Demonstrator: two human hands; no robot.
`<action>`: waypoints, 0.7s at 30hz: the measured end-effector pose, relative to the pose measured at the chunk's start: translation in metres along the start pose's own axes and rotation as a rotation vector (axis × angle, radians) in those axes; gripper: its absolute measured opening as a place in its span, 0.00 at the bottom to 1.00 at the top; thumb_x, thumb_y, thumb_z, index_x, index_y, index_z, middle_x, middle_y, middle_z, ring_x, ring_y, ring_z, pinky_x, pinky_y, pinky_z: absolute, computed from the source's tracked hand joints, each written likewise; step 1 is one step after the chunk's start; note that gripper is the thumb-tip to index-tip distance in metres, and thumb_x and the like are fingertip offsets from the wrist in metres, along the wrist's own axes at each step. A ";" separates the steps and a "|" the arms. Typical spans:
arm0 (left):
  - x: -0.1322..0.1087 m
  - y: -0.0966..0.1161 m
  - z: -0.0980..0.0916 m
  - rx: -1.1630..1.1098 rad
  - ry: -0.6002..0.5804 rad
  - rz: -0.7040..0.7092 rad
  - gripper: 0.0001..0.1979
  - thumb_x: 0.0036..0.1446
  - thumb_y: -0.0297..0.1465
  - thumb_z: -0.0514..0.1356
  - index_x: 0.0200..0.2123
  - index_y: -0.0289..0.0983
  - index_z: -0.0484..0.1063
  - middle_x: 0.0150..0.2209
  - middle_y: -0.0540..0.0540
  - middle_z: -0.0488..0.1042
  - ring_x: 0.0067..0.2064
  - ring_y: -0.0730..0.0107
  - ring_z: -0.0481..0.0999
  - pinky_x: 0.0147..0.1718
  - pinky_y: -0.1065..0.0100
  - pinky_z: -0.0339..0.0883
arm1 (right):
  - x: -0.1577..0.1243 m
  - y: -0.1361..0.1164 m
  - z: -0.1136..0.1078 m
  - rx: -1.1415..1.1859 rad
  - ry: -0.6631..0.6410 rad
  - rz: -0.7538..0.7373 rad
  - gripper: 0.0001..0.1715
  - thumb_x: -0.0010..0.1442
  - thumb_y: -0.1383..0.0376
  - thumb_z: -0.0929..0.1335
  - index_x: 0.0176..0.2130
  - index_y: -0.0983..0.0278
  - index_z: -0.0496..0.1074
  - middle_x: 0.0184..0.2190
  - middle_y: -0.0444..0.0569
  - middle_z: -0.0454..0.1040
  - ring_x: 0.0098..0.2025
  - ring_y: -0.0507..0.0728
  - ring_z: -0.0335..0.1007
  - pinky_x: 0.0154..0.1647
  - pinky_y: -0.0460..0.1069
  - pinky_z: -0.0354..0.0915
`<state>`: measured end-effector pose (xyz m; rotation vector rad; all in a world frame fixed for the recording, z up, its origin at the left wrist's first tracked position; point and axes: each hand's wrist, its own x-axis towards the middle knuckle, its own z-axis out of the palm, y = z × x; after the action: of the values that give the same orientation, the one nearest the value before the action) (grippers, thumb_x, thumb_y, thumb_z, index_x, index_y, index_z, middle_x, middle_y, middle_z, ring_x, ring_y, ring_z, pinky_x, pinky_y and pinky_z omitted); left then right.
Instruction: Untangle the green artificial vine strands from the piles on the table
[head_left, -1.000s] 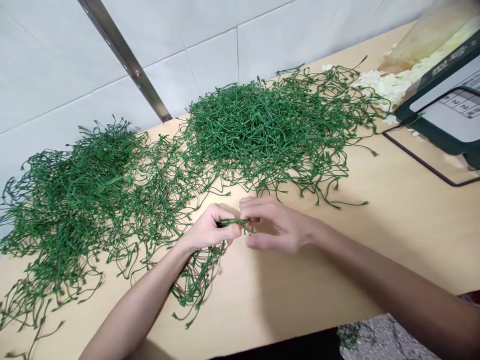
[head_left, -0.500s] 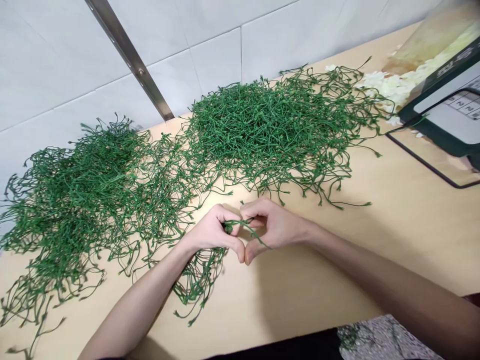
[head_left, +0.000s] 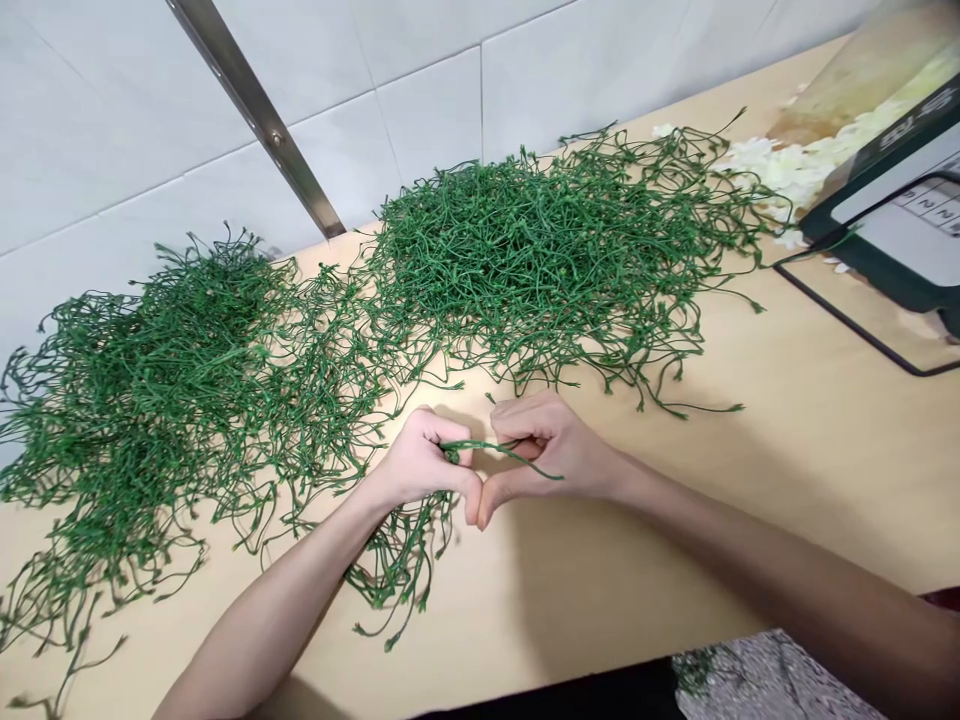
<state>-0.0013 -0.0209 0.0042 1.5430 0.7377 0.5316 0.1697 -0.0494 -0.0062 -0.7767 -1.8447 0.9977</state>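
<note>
My left hand [head_left: 426, 466] is closed round a bunch of thin green plastic stems [head_left: 397, 560] that hang below it onto the wooden table [head_left: 750, 480]. My right hand [head_left: 551, 448] is curled, its fingertips pinching one green stem [head_left: 499, 450] that runs across from the left hand. The two thumbs touch at their tips. Behind the hands lie two big heaps of the same green stems, one at the left [head_left: 165, 380] and one at the middle [head_left: 555, 240].
White artificial petals [head_left: 787, 165] spill from a clear bag [head_left: 862, 70] at the back right. A dark green scale [head_left: 900, 220] with a black wire frame stands at the right edge. A tiled wall with a metal strip [head_left: 255, 110] runs behind the table.
My right hand's fingers have curled in and now pinch the single stem. Both hands drew together until the thumbs met. The stem's free end now sticks out to the right.
</note>
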 end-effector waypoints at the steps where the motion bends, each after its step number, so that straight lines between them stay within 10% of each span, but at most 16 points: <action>1: 0.000 0.000 -0.001 -0.006 -0.029 -0.011 0.33 0.31 0.50 0.72 0.09 0.34 0.54 0.12 0.57 0.46 0.19 0.82 0.44 0.16 0.72 0.38 | 0.000 0.000 0.000 0.005 0.002 -0.016 0.43 0.50 0.38 0.69 0.18 0.62 0.41 0.17 0.36 0.40 0.21 0.47 0.35 0.22 0.48 0.38; 12: 0.004 0.009 -0.003 0.099 -0.303 0.031 0.20 0.38 0.44 0.72 0.24 0.32 0.76 0.20 0.51 0.68 0.24 0.75 0.61 0.22 0.73 0.55 | -0.002 0.008 -0.011 0.018 -0.175 0.079 0.42 0.41 0.39 0.74 0.17 0.63 0.47 0.17 0.35 0.44 0.21 0.46 0.39 0.22 0.46 0.39; 21: 0.002 0.000 -0.008 -0.061 -0.384 -0.058 0.30 0.39 0.45 0.71 0.10 0.34 0.57 0.14 0.57 0.50 0.19 0.81 0.46 0.17 0.72 0.42 | -0.002 0.002 -0.001 0.113 -0.182 0.193 0.45 0.37 0.43 0.77 0.18 0.63 0.43 0.18 0.35 0.41 0.22 0.46 0.36 0.22 0.46 0.36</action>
<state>-0.0059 -0.0138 0.0048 1.5037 0.4637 0.2023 0.1711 -0.0499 -0.0084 -0.8294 -1.8729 1.3219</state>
